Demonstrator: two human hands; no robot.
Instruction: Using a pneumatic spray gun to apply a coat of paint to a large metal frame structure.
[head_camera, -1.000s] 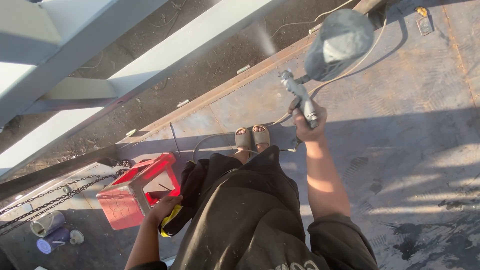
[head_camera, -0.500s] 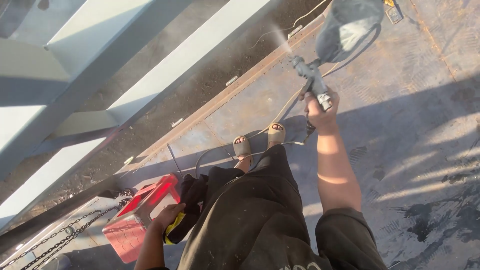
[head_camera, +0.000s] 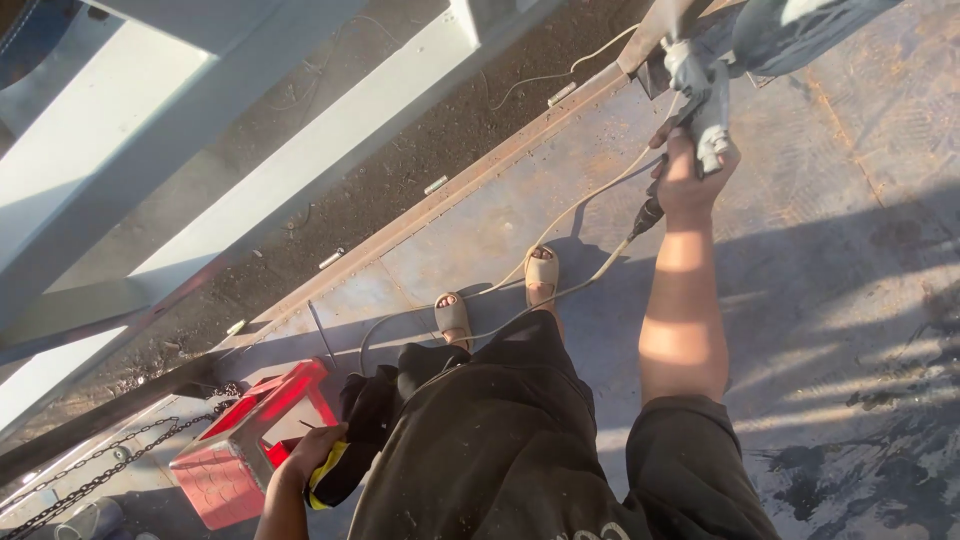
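Two hands busy: one on a rag, one on a spray gun.

Nearest, at 7 o'clock, your left hand is closed on a black-and-yellow cloth, just beside the red plastic stool. Farther out, at 1 o'clock, your right hand is wrapped tight round the grey metal spray gun, hose trailing back past your feet. The pale steel beams beyond look coated; how much remains I cannot tell.
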